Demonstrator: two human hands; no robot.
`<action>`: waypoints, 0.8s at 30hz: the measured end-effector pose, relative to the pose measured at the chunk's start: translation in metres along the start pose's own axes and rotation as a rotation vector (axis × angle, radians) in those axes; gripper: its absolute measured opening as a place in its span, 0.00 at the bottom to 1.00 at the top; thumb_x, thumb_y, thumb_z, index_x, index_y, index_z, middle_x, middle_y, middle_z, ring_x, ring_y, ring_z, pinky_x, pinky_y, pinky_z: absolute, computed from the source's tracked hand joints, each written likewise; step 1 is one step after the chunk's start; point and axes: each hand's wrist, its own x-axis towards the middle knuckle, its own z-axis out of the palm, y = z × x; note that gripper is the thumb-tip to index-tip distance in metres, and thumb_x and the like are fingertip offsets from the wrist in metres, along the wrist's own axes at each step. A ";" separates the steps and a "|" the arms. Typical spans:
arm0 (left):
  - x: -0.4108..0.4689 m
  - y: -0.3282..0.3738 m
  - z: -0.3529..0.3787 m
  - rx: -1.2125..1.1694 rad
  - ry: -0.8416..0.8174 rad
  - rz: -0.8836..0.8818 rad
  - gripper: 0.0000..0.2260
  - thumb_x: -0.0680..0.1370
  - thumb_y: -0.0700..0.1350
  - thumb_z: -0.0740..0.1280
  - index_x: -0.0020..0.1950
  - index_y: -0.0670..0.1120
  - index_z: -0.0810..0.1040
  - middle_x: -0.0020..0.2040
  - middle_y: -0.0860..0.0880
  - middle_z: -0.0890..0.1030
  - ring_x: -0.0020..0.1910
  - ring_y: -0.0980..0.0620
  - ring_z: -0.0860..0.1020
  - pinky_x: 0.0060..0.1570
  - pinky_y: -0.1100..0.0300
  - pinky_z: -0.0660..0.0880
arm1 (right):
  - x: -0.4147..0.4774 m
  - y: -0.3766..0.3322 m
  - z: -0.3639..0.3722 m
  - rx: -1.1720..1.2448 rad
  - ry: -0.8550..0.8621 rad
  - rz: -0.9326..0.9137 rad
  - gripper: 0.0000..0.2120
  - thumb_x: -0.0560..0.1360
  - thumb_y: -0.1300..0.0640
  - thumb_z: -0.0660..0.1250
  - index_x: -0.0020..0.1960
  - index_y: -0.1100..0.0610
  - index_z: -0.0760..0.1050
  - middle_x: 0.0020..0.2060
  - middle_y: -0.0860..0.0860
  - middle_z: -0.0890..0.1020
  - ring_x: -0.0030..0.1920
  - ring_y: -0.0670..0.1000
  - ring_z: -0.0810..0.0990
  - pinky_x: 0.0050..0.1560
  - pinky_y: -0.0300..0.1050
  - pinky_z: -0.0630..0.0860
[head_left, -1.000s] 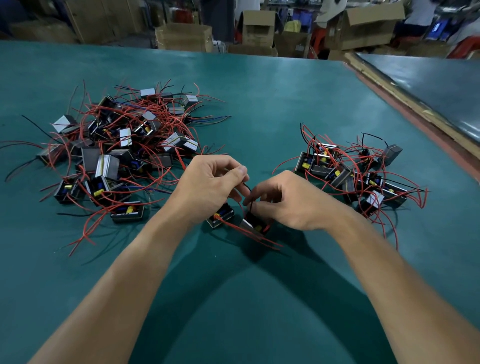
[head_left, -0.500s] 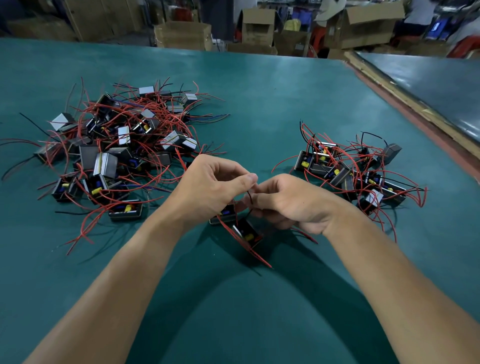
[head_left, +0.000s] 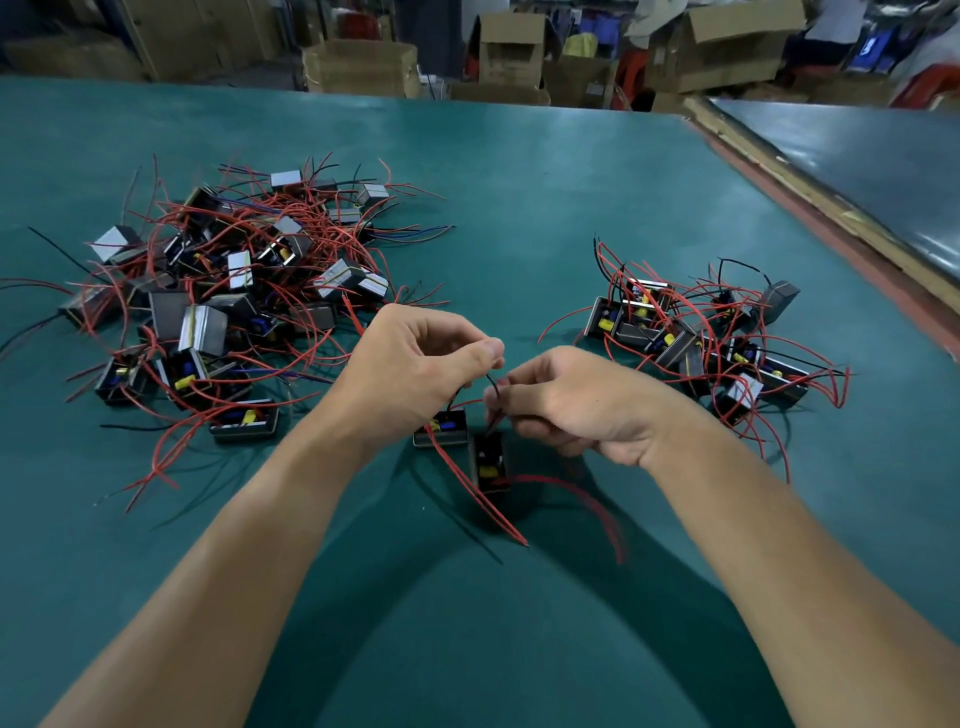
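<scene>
Now, left hand (head_left: 415, 374) and right hand (head_left: 576, 410) are pinching black leads (head_left: 494, 397).
Fingers curling tight around them; two wired modules (head_left: 441, 428) are showing just beneath, side by side, over the green table (head_left: 519, 208).

Both forearms reached forward and converged at centre. Left hand (head_left: 415, 364) was knuckles-up with fingers curled, thumb and forefinger pinching a black wire (head_left: 467, 387). Right hand (head_left: 576, 405) was likewise curled, its fingertips pinching a second wire (head_left: 496, 402). The hands were nearly touching.
</scene>
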 end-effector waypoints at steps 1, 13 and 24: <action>0.000 0.000 0.000 0.000 0.020 -0.006 0.08 0.77 0.40 0.70 0.38 0.41 0.84 0.33 0.40 0.81 0.33 0.53 0.73 0.35 0.60 0.69 | 0.000 0.000 -0.002 -0.034 0.049 -0.004 0.13 0.81 0.51 0.65 0.40 0.54 0.79 0.21 0.45 0.71 0.19 0.42 0.60 0.19 0.32 0.54; 0.003 -0.001 -0.002 -0.063 0.040 -0.129 0.11 0.80 0.42 0.66 0.39 0.38 0.80 0.27 0.47 0.77 0.23 0.50 0.75 0.23 0.64 0.70 | 0.006 0.008 -0.011 -0.255 0.338 -0.207 0.12 0.78 0.54 0.70 0.35 0.55 0.81 0.26 0.46 0.81 0.21 0.40 0.68 0.25 0.29 0.62; 0.003 -0.013 -0.007 0.261 -0.215 -0.341 0.04 0.72 0.46 0.76 0.40 0.46 0.86 0.32 0.47 0.82 0.29 0.56 0.70 0.33 0.62 0.67 | 0.008 0.008 -0.010 -0.218 0.372 -0.340 0.09 0.78 0.61 0.68 0.43 0.48 0.82 0.26 0.46 0.79 0.25 0.45 0.68 0.29 0.38 0.67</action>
